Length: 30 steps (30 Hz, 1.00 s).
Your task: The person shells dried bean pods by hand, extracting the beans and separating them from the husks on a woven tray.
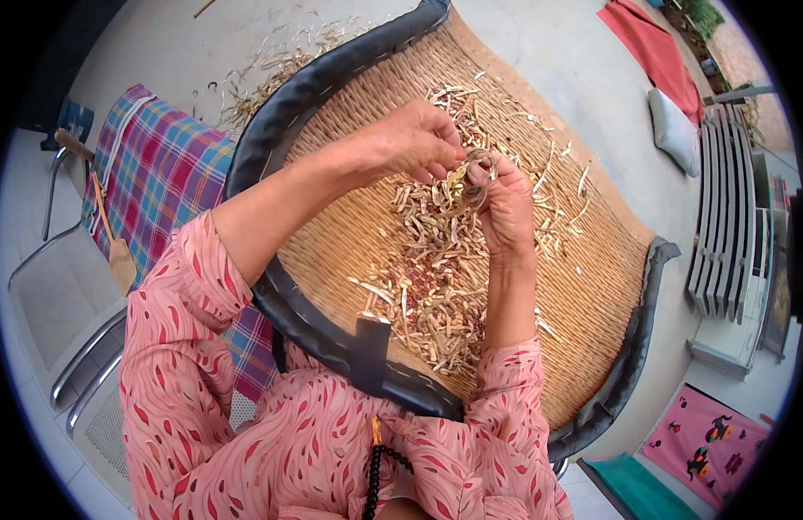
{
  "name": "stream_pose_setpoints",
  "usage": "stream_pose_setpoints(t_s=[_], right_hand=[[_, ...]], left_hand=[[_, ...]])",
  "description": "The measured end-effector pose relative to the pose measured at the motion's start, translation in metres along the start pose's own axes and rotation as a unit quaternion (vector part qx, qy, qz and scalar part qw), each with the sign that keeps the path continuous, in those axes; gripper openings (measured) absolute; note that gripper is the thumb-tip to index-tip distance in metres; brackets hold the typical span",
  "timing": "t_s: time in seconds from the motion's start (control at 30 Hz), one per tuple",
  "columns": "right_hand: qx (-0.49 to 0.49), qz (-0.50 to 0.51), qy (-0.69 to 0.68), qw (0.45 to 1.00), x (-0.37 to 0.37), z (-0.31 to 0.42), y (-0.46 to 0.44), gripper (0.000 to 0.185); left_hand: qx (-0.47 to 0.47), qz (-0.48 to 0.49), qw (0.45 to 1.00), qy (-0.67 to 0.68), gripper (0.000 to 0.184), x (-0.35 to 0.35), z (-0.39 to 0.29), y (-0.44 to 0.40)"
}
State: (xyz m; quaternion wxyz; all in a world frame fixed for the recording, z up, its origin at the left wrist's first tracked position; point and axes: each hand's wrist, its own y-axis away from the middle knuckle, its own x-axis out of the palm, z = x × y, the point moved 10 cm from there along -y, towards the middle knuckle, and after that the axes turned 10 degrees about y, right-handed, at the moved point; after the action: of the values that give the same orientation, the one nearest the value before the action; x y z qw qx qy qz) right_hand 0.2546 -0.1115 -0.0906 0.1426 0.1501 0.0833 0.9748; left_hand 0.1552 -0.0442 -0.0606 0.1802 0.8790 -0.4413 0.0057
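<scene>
Over the middle of a wide woven tray (341, 234) with a black padded rim, my two hands are close together. My right hand (505, 199) comes up from below, its thumb and fingers closed on dry curled pods (477, 182). From the left reaches my left hand (419, 143), fingers bent and pinched beside the same pods; what lies between its fingertips is too small to make out. Beneath both hands, a heap of dry pods and husks (453, 321) with small reddish beans (416, 270) is spread on the weave.
At the left, a plaid cloth (159, 173) drapes a metal chair (63, 286), with a wooden spatula (121, 260) on it. Scattered husks (254, 87) lie on the floor beyond the tray. A pillow (674, 130), a red cloth (648, 52) and stacked slats (722, 217) are at the right.
</scene>
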Motion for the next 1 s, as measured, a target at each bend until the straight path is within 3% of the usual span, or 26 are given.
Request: stream_pose_setpoints(t_s=[0.4, 0.5, 0.53, 0.57, 0.6, 0.63, 0.73, 0.77, 0.87, 0.9, 1.0], right_hand=[[-0.075, -0.052, 0.016, 0.996, -0.007, 0.012, 0.005, 0.017], [-0.071, -0.084, 0.035, 0.993, -0.023, 0.010, 0.000, 0.018], [-0.079, -0.099, 0.114, 0.985, -0.028, 0.011, 0.001, 0.017], [-0.087, -0.113, 0.192, 0.971, -0.032, 0.011, 0.002, 0.016], [-0.094, -0.126, 0.270, 0.950, -0.034, 0.010, 0.002, 0.015], [-0.085, -0.125, 0.375, 0.914, -0.033, 0.007, 0.002, 0.013], [-0.117, -0.098, 0.534, 0.832, -0.012, 0.000, 0.006, 0.018], [-0.133, -0.078, 0.557, 0.816, -0.006, -0.002, 0.008, 0.028], [-0.160, -0.030, 0.613, 0.773, 0.008, -0.012, 0.011, 0.032], [-0.190, -0.031, 0.662, 0.724, 0.016, -0.011, 0.013, 0.030], [-0.169, -0.048, 0.737, 0.652, 0.027, -0.024, 0.010, 0.028]], left_hand=[[-0.017, -0.016, 0.997, 0.072, 0.006, 0.010, 0.005, -0.006], [0.086, -0.086, 0.978, 0.172, 0.005, -0.025, -0.027, -0.005], [0.177, -0.100, 0.937, 0.286, 0.010, -0.048, -0.046, -0.001], [0.200, -0.049, 0.898, 0.389, 0.019, -0.081, -0.059, -0.004], [0.266, -0.191, 0.823, 0.464, 0.032, -0.123, -0.070, 0.013], [0.270, -0.036, 0.762, 0.587, 0.044, -0.178, -0.060, 0.010], [0.259, -0.250, 0.734, 0.576, 0.052, -0.192, -0.045, 0.041], [0.208, -0.226, 0.761, 0.572, 0.051, -0.188, -0.028, 0.029], [0.162, -0.118, 0.848, 0.491, 0.044, -0.142, -0.029, 0.008], [0.179, -0.106, 0.867, 0.453, 0.040, -0.131, -0.038, 0.007], [0.208, -0.089, 0.906, 0.359, 0.031, -0.101, -0.061, 0.008]])
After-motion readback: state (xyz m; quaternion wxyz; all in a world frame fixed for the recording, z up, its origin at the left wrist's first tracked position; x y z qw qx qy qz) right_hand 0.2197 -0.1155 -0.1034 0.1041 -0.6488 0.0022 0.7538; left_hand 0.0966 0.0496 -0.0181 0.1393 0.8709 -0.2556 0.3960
